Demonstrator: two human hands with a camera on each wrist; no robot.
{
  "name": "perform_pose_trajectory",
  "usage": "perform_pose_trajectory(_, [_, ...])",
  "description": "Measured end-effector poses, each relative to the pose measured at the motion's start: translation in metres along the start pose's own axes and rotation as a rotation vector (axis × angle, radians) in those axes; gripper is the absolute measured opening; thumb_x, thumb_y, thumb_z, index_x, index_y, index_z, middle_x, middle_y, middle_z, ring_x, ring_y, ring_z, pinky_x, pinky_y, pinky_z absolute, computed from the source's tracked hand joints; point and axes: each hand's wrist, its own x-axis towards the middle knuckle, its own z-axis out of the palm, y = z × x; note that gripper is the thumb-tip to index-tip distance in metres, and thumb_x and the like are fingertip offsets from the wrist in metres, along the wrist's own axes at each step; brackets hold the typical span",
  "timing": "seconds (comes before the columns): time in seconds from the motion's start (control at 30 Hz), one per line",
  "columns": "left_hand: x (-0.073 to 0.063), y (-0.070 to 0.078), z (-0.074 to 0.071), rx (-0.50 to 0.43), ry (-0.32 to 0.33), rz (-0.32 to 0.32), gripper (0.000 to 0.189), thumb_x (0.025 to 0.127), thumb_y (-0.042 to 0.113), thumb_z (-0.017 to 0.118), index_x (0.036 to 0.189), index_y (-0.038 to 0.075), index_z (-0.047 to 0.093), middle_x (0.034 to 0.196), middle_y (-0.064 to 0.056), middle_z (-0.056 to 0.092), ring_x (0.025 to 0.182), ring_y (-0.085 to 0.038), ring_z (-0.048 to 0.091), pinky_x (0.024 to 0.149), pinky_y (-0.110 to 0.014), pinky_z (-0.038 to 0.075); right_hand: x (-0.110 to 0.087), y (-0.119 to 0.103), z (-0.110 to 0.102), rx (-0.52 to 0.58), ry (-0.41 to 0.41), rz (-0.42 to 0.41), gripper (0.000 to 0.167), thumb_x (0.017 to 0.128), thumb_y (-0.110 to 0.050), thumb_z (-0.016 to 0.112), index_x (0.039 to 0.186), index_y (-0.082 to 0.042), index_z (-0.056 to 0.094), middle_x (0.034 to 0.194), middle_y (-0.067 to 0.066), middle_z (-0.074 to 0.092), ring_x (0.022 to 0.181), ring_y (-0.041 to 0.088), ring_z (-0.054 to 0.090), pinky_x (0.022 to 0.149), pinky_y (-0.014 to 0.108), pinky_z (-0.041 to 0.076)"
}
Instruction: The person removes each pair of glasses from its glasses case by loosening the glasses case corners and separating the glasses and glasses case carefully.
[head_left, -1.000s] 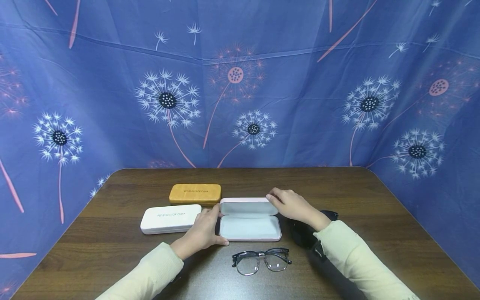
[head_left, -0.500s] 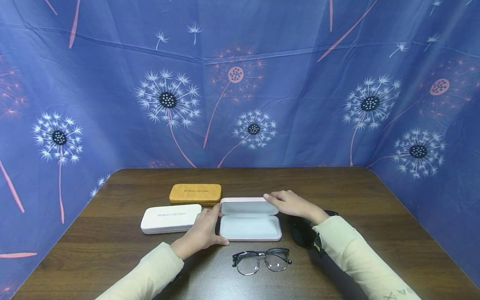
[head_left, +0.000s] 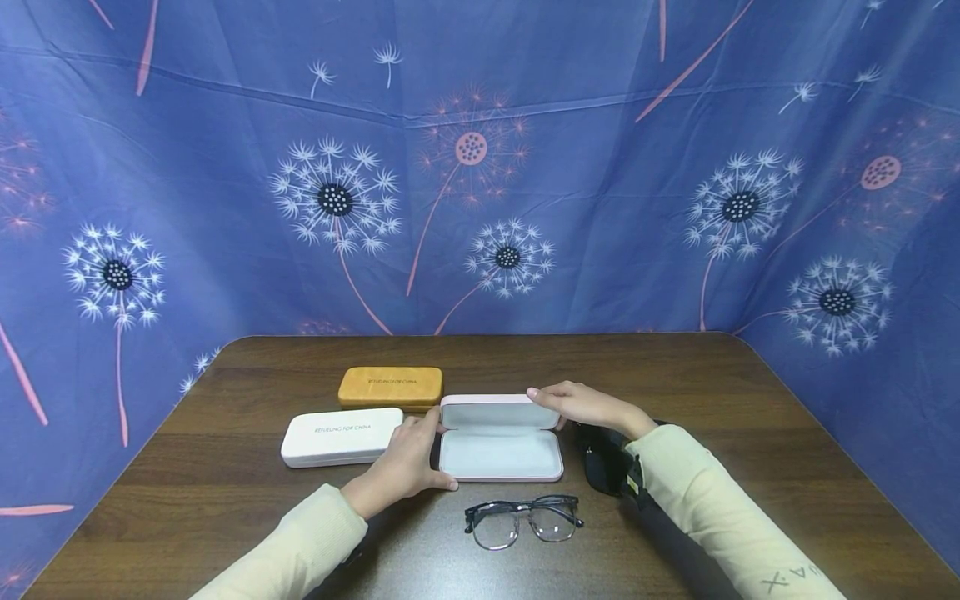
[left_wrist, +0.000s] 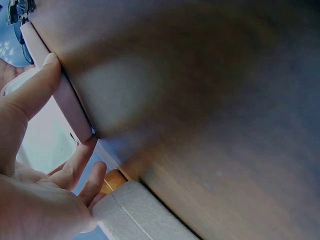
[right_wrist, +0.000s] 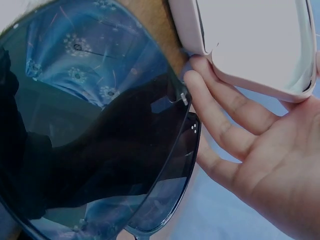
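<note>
An opened pale pink glasses case [head_left: 500, 457] with a light lining lies mid-table, its lid [head_left: 495, 415] raised at the back. My left hand [head_left: 405, 461] spans the case's left end; in the left wrist view the thumb presses the front edge and a finger touches the far corner. My right hand [head_left: 592, 406] holds the lid's right end, thumb on its top edge, other fingers around its side near the hinge, as the right wrist view shows. Clear-lensed eyeglasses [head_left: 521, 522] lie folded in front of the case. Dark sunglasses [right_wrist: 90, 125] sit under my right wrist, partly hidden in the head view.
A closed white glasses case [head_left: 342, 437] lies left, against the outer side of my left hand. Behind it is a closed mustard-yellow case [head_left: 391, 388]. The brown wooden table [head_left: 660, 375] ends at a blue dandelion-print cloth [head_left: 600, 167].
My right hand has shifted slightly left along the lid, and its fingers have come down beside the lid's right end. My left hand and the case stay put.
</note>
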Motion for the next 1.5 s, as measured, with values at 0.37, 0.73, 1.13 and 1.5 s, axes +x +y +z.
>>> perform_pose_trajectory(0.37, [0.0, 0.001, 0.0, -0.004, 0.002, -0.006, 0.104, 0.049, 0.03, 0.089, 0.132, -0.003, 0.035, 0.108, -0.008, 0.062, 0.105, -0.03, 0.049, 0.097, -0.048, 0.035, -0.002, 0.001, -0.002, 0.082, -0.075, -0.006, 0.054, 0.096, -0.043, 0.038, 0.127, -0.001, 0.052, 0.127, 0.018, 0.054, 0.1, 0.023, 0.059, 0.085, 0.04, 0.049])
perform_pose_trajectory(0.73, [0.0, 0.0, 0.001, -0.01, -0.007, -0.028, 0.1, 0.049, 0.03, 0.089, 0.13, 0.001, 0.038, 0.108, -0.007, 0.062, 0.109, -0.03, 0.048, 0.098, -0.047, 0.034, -0.005, 0.008, 0.004, 0.086, -0.049, -0.083, 0.048, 0.094, -0.041, 0.043, 0.123, -0.004, 0.057, 0.127, 0.018, 0.055, 0.116, 0.032, 0.052, 0.087, 0.042, 0.049])
perform_pose_trajectory(1.13, [0.001, -0.003, 0.001, 0.013, 0.021, -0.004, 0.091, 0.047, 0.03, 0.089, 0.121, 0.0, 0.045, 0.102, -0.007, 0.06, 0.106, -0.031, 0.049, 0.095, -0.046, 0.036, -0.012, 0.011, 0.014, -0.048, 0.056, -0.257, 0.037, 0.094, -0.032, 0.048, 0.119, -0.008, 0.061, 0.118, 0.012, 0.062, 0.108, 0.026, 0.058, 0.089, 0.04, 0.048])
perform_pose_trajectory(1.5, [0.001, -0.003, 0.0, 0.015, 0.028, 0.01, 0.091, 0.048, 0.03, 0.089, 0.122, 0.0, 0.046, 0.115, -0.014, 0.058, 0.11, -0.034, 0.048, 0.096, -0.047, 0.036, -0.018, 0.011, 0.021, -0.133, 0.107, -0.327, 0.037, 0.093, -0.033, 0.05, 0.121, -0.011, 0.06, 0.11, 0.008, 0.066, 0.086, 0.008, 0.058, 0.075, 0.026, 0.047])
